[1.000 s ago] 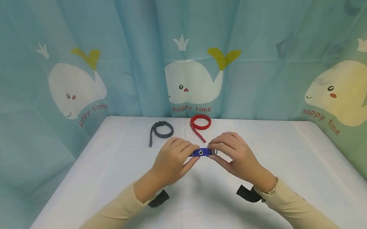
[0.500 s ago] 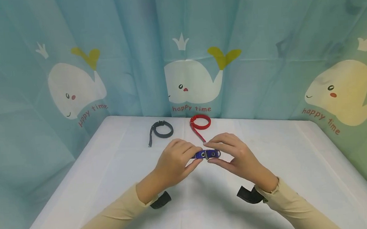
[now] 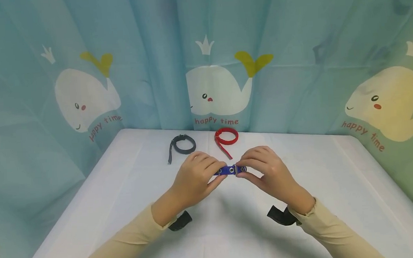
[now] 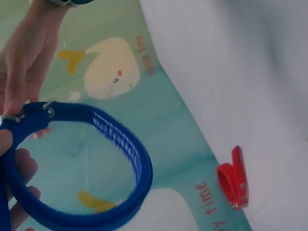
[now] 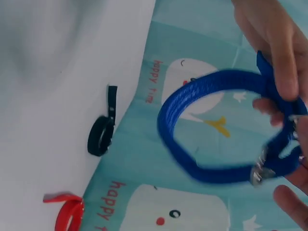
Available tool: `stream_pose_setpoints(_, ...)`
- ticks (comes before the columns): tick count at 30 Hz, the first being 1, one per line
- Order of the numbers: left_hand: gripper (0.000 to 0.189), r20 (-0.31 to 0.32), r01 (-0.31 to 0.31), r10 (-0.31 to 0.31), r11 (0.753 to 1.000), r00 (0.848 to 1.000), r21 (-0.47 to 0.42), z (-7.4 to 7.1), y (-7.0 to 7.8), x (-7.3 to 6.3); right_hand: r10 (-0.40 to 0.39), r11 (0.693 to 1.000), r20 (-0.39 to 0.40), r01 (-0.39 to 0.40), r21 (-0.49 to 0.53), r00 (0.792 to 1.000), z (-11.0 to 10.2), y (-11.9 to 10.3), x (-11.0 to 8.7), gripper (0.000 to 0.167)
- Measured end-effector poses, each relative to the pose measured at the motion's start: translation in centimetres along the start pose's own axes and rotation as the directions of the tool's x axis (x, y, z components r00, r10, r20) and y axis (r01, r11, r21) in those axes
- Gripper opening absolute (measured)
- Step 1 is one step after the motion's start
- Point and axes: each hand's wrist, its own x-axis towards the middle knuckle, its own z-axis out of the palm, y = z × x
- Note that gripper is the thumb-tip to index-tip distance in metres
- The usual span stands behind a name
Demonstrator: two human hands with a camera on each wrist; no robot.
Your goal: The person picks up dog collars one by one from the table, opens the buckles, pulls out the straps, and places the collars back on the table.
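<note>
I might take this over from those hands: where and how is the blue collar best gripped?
Take the blue collar by the free curve of its loop, probably best pinched across the band from the side opposite the left hand and right hand. Both hold it near the metal fittings, while the wrist views show the rest bowed out in an open ring, untouched.

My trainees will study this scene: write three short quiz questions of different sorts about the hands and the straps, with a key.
1. What do the left hand and the right hand both hold?
2. Fill in: in the head view, the dark strap lies to the ____ of the red strap.
3. True or false: the red strap lies on top of the dark strap.

Key: 1. The blue strap. 2. Left. 3. False; they lie apart.
</note>
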Motion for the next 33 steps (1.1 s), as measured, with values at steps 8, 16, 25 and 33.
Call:
stream_pose_setpoints(8,0.024,0.023,0.007,-0.007,1.000,1.000,-0.008,0.05,-0.03,0.05,-0.028,0.999,-0.006,0.028,0.020,1.000,0.31,-0.14,0.23,0.033)
stream_pose_setpoints(16,0.026,0.049,0.016,-0.016,1.000,0.999,0.008,-0.33,-0.18,-0.07,0.016,0.998,0.055,-0.019,0.060,0.998,-0.07,-0.17,0.09,0.037)
stream_pose_setpoints(25,0.025,0.076,0.052,-0.050,0.998,0.996,-0.021,-0.61,0.15,-0.13,0.079,0.993,0.100,-0.088,0.082,0.992,0.04,-0.20,0.15,0.040)
stream_pose_setpoints(33,0.024,0.041,0.068,-0.067,0.997,0.997,-0.044,-0.80,0.33,-0.14,0.155,0.981,0.092,-0.164,0.102,0.984,-0.03,-0.61,0.41,0.026)
